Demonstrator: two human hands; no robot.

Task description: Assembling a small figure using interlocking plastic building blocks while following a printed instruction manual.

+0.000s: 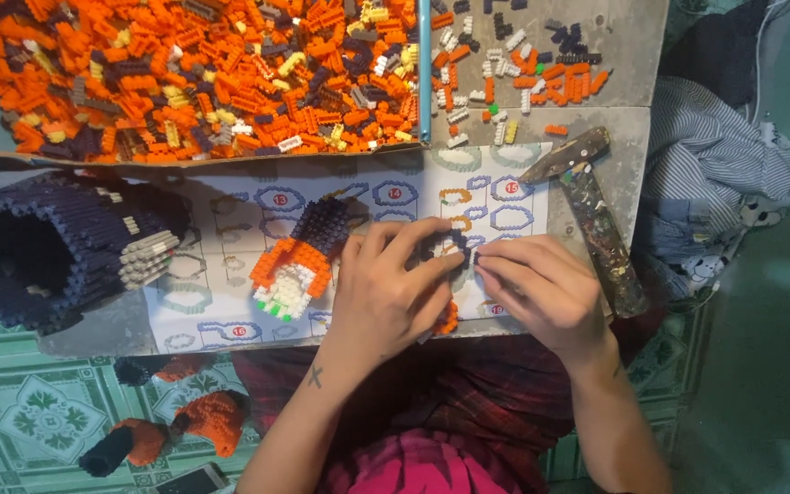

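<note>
- Bricks in one huge orange and dark heap fill the cardboard tray at top left, close enough to pick from; too many to count. A thinner scatter of loose bricks lies right of one blue rod.
- One large dark brick cylinder lies on its side at the left, set apart.
- One instruction sheet lies flat under the work, so its diagrams stay readable.
- One hammer rests at the sheet's right edge.
- One orange, dark and white built section lies beside the hands.
- Left hand and right hand both pinch one small dark and orange brick assembly between them over the sheet, fingertips pressed in, seemingly to steady it.
</note>
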